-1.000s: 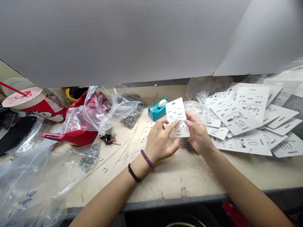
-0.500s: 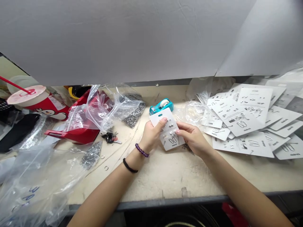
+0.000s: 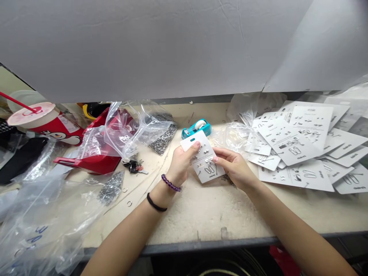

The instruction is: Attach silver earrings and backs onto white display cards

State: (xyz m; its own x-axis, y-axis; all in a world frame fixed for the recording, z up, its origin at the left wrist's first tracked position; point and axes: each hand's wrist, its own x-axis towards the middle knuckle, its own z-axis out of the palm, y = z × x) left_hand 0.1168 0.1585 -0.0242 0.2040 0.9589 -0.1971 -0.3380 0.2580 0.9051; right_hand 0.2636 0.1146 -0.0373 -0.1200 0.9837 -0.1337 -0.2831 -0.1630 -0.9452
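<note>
A white earring card [image 3: 204, 175] with several small metal earrings on it is held tilted above the table. My left hand [image 3: 184, 159] grips its left edge, thumb across the front and the other fingers behind. At the card's right side, my right hand [image 3: 232, 164] pinches near an earring with thumb and fingertips; whether a small piece is between them I cannot make out. Just beyond the card sits a teal tape dispenser [image 3: 196, 128]. Small dark metal pieces on the table [image 3: 230, 180] are partly hidden behind my right hand.
Earring cards [image 3: 296, 142] lie in a loose pile at the right. Leftward are a red scoop [image 3: 100, 165], clear bags, a bag of small metal parts [image 3: 163, 138], keys [image 3: 133, 166], loose rings [image 3: 129, 203] and a red cup [image 3: 57, 126]. A grey panel [image 3: 161, 50] spans the back.
Almost everything stays the same. My left hand and the card have shifted very slightly to the left; my right hand keeps its place at the card's right side.
</note>
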